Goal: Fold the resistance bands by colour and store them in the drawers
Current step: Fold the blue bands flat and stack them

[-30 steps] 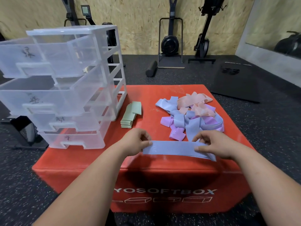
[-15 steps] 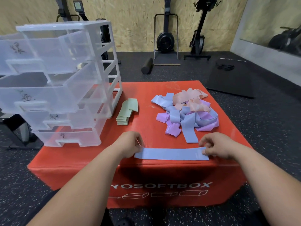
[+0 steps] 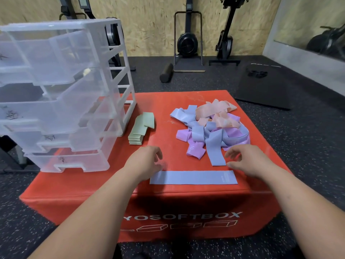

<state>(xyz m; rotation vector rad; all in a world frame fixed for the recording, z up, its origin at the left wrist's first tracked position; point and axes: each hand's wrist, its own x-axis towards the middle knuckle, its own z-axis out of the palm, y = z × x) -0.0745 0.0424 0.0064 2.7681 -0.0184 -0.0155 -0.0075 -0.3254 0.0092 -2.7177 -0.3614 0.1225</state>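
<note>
Two bare hands hover over one pale blue flat fabric resistance band [image 3: 193, 177], which lies stretched straight along the front edge of the red foam plyo box [image 3: 168, 101]. The left hand [image 3: 147, 161] sits just beside the band's left end and the right hand [image 3: 248, 161] just beside its right end. Both have fingers loosely spread and grip nothing. Laying the band flat and square likely gives clean ends to bring together for the fold. Behind it, the unsorted heap of blue, purple and peach bands [image 3: 211, 128] lies toward the right of the box top. A stack of folded green bands [image 3: 141, 130] rests just beside the clear plastic four-drawer unit [image 3: 61, 94]. Its drawers stand pulled out, probably so each colour can drop straight in.
</note>
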